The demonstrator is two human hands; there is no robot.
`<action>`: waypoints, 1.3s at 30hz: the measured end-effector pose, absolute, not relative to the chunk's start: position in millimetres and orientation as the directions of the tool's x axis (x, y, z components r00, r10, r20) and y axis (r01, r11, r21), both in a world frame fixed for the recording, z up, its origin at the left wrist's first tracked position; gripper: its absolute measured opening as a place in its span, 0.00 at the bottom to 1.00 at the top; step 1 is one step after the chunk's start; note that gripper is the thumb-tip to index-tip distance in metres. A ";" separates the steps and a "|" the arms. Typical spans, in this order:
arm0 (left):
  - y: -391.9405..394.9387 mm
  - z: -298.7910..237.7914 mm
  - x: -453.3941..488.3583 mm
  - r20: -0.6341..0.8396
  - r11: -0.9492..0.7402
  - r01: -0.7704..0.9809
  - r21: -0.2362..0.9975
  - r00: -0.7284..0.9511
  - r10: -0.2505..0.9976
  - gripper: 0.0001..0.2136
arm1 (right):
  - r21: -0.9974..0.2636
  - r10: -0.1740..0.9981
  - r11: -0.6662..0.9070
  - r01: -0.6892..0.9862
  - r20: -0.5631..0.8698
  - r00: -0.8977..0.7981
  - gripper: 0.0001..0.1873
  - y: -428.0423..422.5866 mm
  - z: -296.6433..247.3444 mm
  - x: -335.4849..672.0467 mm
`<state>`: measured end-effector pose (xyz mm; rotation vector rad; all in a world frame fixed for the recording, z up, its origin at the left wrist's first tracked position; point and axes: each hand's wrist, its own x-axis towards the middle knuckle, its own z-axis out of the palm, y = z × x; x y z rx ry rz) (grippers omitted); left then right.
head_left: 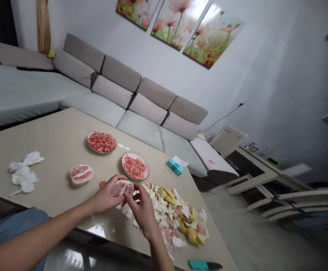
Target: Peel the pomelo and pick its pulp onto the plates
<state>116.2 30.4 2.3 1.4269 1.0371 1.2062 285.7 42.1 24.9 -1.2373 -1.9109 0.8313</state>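
Note:
Above the near part of the table I hold a peeled piece of pomelo with pink flesh and white membrane. My left hand wraps round its left side. My right hand is closed on its right side, thumb and fingers at the flesh. A small pink bit shows just behind my left hand. Another peeled pomelo part lies on the table to the left. Behind my hands stand a plate of pink pulp and a fuller plate of pulp.
A heap of white and yellow peel spreads to the right of my hands. A knife with a teal handle lies at the near right edge. Crumpled tissues lie left, a tissue pack at the far right. A sofa stands behind the table.

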 end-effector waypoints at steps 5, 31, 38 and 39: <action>26.4 5.3 117.9 0.344 -0.367 0.265 0.891 0.132 0.930 0.24 | -0.740 0.897 0.436 0.513 0.309 -0.317 0.14 45.8 20.3 284.9; 52.7 14.7 81.5 -0.153 -0.025 0.492 0.870 0.317 0.936 0.19 | -0.900 0.970 0.200 0.387 0.125 -0.210 0.14 65.9 -29.2 289.9; 54.5 -1.9 52.3 -0.313 -0.152 0.814 0.561 0.379 0.871 0.15 | -0.641 0.934 0.336 0.690 0.133 -0.331 0.30 81.7 -57.6 256.9; 54.7 -4.1 51.6 -0.314 -0.157 0.834 0.528 0.364 0.877 0.14 | -0.611 0.933 0.337 0.717 0.112 -0.343 0.30 82.3 -58.4 247.9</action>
